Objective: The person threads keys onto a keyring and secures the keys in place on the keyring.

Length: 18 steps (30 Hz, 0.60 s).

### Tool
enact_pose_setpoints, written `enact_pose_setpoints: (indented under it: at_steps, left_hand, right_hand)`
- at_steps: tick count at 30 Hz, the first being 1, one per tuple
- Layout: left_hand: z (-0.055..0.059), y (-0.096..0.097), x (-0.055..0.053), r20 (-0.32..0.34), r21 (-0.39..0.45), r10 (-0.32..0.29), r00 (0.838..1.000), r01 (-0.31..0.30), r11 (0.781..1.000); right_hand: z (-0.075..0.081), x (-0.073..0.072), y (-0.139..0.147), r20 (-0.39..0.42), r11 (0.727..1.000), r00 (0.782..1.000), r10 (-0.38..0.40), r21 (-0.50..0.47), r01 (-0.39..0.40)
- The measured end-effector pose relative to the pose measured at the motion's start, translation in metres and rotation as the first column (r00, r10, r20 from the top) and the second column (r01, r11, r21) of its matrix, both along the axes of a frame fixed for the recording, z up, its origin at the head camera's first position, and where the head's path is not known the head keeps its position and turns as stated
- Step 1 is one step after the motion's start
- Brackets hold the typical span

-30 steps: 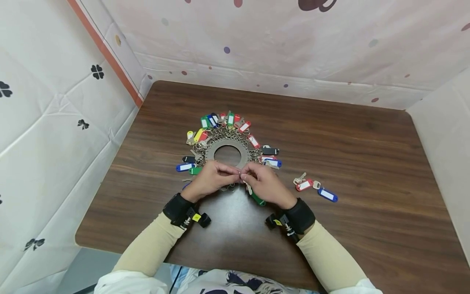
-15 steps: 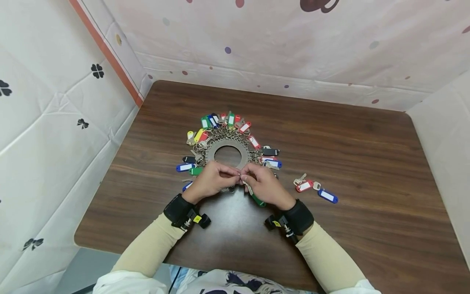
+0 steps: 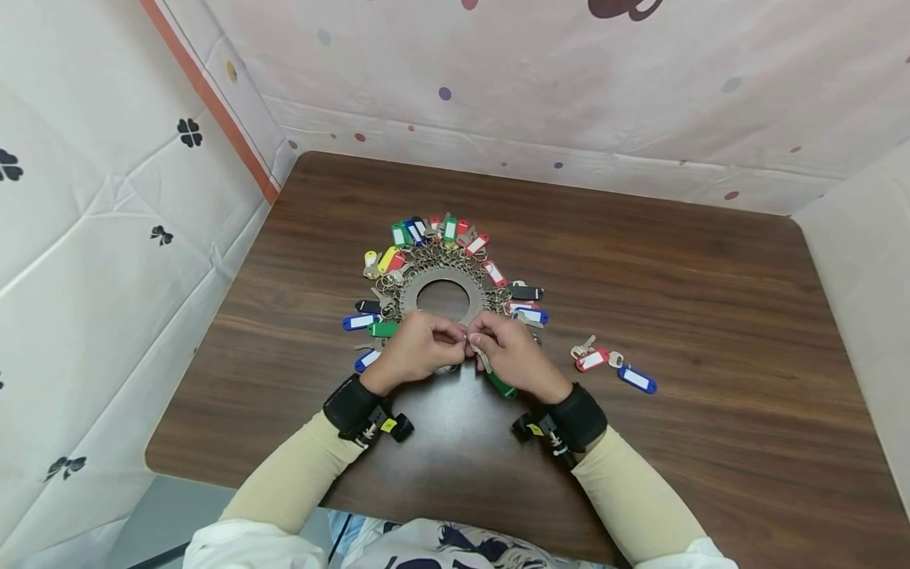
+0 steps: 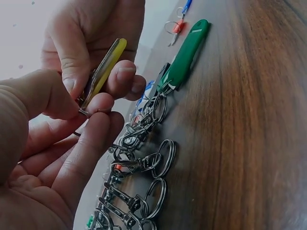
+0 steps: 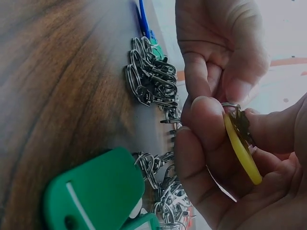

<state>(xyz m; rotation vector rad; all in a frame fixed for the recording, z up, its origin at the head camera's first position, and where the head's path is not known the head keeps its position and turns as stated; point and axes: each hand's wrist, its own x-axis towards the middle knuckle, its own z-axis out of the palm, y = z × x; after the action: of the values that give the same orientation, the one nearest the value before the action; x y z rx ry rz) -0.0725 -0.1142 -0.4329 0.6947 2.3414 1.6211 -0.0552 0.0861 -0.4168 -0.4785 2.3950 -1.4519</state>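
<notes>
My left hand and right hand meet fingertip to fingertip over the near edge of a flat grey metal ring. The right thumb and fingers hold a yellow key tag with a key lying against it. At the tag's end, my left thumb and fingertips pinch a small split ring, mostly covered by fingers. Clasps with split rings hang around the grey ring. A green key tag lies on the table just below the right hand.
Colourful key tags with keys fan out around the grey ring, among them a black tag and a blue tag. To the right lie a red tag and another blue tag with keys on the wooden table.
My left hand has shifted slightly to the right and its fingers have moved a little at the split ring. The right hand stays nearly in place, and the head view has tilted slightly.
</notes>
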Motion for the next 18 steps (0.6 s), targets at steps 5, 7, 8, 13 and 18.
enact_pose_setpoints:
  at_steps: [5,7,8,13,18]
  left_hand:
    - [0.0002,0.0014,0.0003,0.007,-0.013,0.014,1.0,-0.014,1.0]
    - [0.0005,0.0018,0.0008,0.008,-0.012,0.018,1.0,-0.018,1.0]
    - [0.0007,0.0019,0.0009,0.008,-0.01,0.019,1.0,-0.019,1.0]
    - [0.0008,0.003,0.0013,0.037,-0.003,0.029,0.999,-0.028,1.0]
    - [0.0004,0.0037,0.0014,0.136,0.033,0.024,0.99,-0.029,0.999]
  right_hand:
    - [0.0007,-0.0006,0.0011,0.023,1.0,1.0,0.005,-0.002,-0.005]
    - [0.001,-0.0006,0.0013,0.021,1.0,1.0,0.011,-0.003,-0.011]
    - [0.0012,-0.0005,0.0014,0.017,1.0,1.0,0.012,-0.005,-0.012]
    - [0.0021,0.0008,0.003,-0.017,1.0,1.0,0.025,-0.007,-0.025]
    - [0.0018,0.002,0.0063,-0.032,0.999,0.999,0.041,-0.004,-0.041]
